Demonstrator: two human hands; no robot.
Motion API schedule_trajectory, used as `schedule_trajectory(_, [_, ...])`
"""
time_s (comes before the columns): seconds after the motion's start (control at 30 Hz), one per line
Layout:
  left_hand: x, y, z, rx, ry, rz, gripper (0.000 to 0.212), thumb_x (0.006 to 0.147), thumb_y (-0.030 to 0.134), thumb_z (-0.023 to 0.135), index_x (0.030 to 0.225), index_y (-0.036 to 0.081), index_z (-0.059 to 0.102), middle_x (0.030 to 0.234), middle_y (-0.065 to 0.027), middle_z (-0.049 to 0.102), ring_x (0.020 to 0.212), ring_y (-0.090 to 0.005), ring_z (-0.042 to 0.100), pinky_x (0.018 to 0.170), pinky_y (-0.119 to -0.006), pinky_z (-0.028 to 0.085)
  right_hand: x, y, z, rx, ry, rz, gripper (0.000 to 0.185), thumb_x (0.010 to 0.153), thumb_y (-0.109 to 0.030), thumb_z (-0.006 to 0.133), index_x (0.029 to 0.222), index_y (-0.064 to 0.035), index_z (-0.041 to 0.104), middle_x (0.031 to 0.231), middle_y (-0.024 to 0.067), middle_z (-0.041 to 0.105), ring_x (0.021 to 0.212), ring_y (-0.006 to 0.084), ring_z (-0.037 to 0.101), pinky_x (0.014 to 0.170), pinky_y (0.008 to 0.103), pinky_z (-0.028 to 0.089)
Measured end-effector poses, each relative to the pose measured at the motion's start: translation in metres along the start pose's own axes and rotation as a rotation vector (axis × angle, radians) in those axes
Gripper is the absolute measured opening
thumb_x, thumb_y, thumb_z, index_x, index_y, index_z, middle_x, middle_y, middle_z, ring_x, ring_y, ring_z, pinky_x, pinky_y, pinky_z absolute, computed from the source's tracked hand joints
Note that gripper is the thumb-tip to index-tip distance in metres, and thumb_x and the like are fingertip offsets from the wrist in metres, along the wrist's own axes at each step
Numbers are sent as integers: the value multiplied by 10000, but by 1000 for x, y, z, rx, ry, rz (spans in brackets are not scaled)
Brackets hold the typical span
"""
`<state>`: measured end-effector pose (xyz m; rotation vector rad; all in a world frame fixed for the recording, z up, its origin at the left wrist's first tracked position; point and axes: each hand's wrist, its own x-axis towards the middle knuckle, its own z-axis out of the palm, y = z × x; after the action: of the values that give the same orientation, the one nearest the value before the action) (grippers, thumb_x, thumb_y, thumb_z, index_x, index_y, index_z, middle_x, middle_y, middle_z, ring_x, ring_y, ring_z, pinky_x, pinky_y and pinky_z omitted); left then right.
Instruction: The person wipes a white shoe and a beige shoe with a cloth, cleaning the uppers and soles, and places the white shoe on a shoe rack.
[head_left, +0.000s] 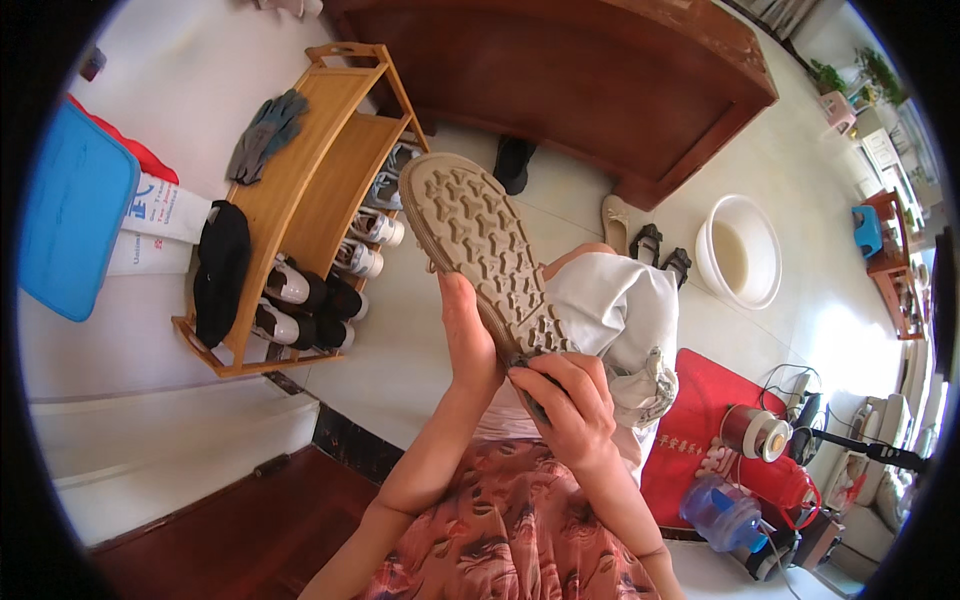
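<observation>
A shoe is held up sole outward, its beige lugged tread facing me and the toe pointing away to the upper left. My left hand grips it by the side, thumb along the edge of the sole. At the heel end, my right hand presses a dark grey piece against the sole. Fingers cover most of that piece, so I cannot tell whether it is a cloth or a scrubber. White fabric lies over my lap under the shoe, with a crumpled printed bit at its right.
On the left stands a wooden shoe rack with several shoes and a pair of grey work gloves. A white basin of cloudy water is on the floor at right. Beyond are a red mat, a water jug and a brown cabinet.
</observation>
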<state>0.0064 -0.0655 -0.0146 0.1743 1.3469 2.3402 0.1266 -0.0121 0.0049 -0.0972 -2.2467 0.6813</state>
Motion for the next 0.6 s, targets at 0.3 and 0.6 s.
schedule_trajectory(0.3, [-9,1,2,-16,-68,-298,721,1018,626,203,1381,58,458,1302,-62,571,1145,-181,572,989,-348,471,20,11,-16,47,-143,-129,429,639,-28,717,1065,1,678,1057,112,616,912,267,620,756,367,546])
schedule_trajectory(0.6, [-20,1,-1,56,-196,-316,774,1021,626,133,1404,27,437,1337,-113,548,1203,-233,550,1038,-371,444,42,19,-23,59,147,1,403,669,3,762,1061,-37,678,1056,92,618,915,263,618,745,354,546])
